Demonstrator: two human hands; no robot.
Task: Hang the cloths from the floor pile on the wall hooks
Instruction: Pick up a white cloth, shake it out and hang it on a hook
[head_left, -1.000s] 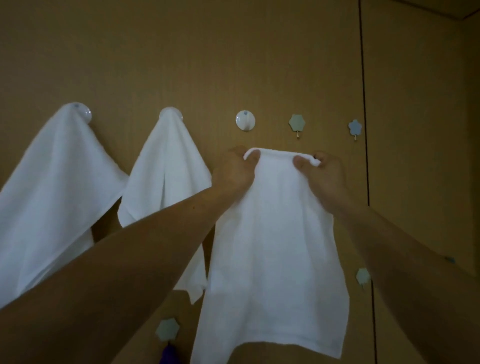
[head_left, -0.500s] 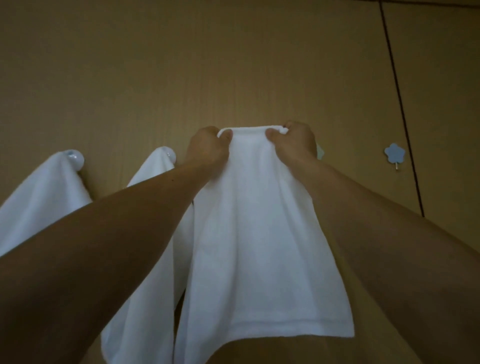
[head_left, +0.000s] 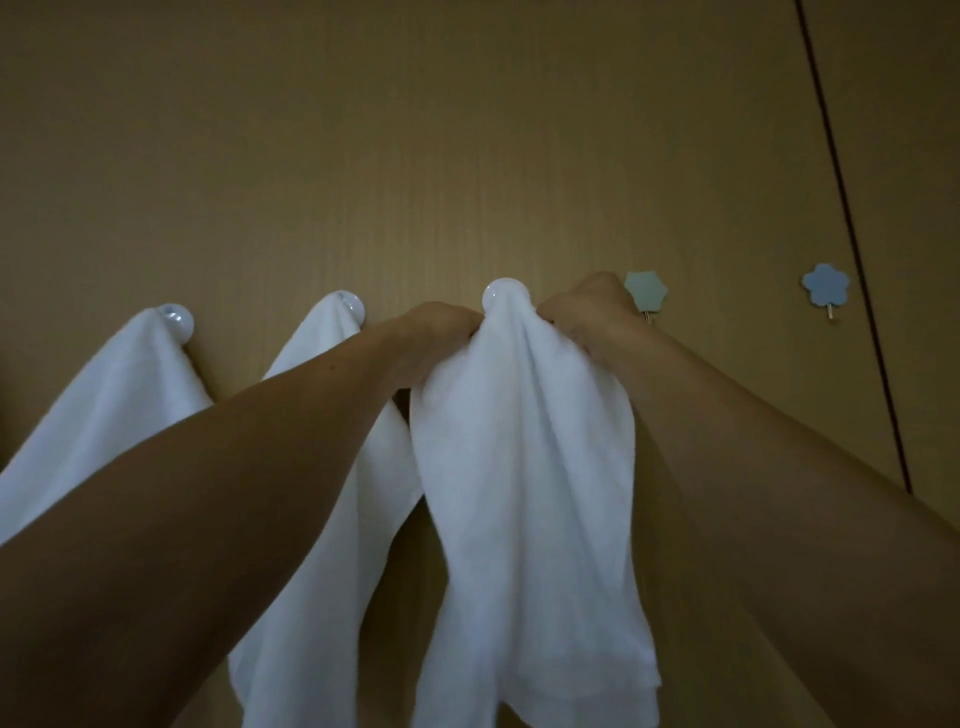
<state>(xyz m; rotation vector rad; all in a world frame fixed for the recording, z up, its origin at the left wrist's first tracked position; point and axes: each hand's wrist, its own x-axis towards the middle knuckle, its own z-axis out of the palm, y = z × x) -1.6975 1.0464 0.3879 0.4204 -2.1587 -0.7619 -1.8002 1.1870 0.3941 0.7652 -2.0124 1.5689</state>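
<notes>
View: head camera, looking at the wall.
Wall: tan wood-grain wall panel (head_left: 467, 156), with a dark vertical seam (head_left: 852, 234) at the right.
Task cloth, appearance: plain white soft-fabric cloth (head_left: 524, 467) with no pattern. Its top is gathered into a narrow peak, the body falls in long vertical folds, and the lower edge is wavy and uneven.
Task cloth, position: the peak lies against the lower edge of the third round white wall hook (head_left: 506, 300), counted from the left. Whether it is caught on the hook cannot be told.
Left hand (head_left: 441, 332): fingers curled, pinching the gathered top just left of the peak.
Right hand (head_left: 584, 312): fingers curled, gripping the gathered top just right of the peak.
Hung cloths: the first white hanging cloth (head_left: 104, 410) drapes from the first round white hook (head_left: 176, 319), and the second white hanging cloth (head_left: 311, 597) drapes from the second round white hook (head_left: 352, 306). The left forearm crosses in front of both.
Other hooks: the pale green flower-shaped hook (head_left: 645, 291) sits just beside the right hand. The pale blue flower-shaped hook (head_left: 825, 285) is farther right, near the seam.
</notes>
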